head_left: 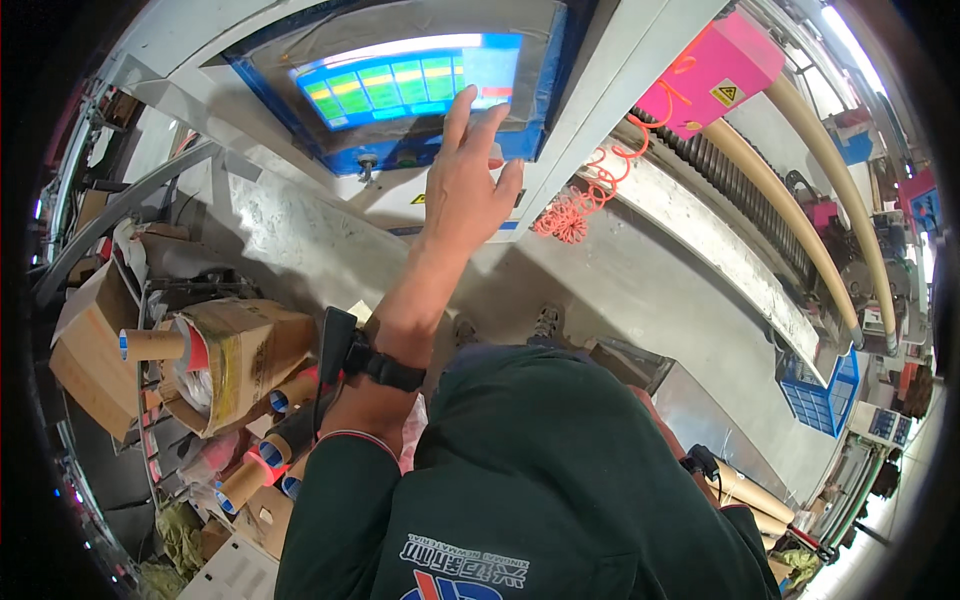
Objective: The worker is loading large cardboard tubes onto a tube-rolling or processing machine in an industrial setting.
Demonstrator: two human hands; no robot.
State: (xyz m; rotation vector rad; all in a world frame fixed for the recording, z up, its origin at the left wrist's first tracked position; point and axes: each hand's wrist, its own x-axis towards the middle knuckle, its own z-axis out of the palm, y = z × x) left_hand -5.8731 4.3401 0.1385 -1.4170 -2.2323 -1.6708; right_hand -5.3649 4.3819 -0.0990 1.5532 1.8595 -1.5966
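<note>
My left hand (470, 185) reaches up to a machine's touchscreen (405, 85), which glows blue with rows of green and yellow blocks. Its fingers are apart, and nothing is held. The index fingertip lies over the screen's lower right part; whether it touches the glass I cannot tell. A dark band with a black device (345, 350) is strapped round my left forearm. On the right, part of my right forearm (655, 412) shows beside my dark green shirt (530, 450), with a black strap on it. The right hand itself is hidden behind my body.
A coiled orange air hose (570, 215) hangs by the cabinet's right edge, near a pink machine housing (740, 60) and long tan rollers (790, 195). At left stand cardboard boxes (270, 345) and paper tubes (240, 488). A blue crate (825, 395) sits at right.
</note>
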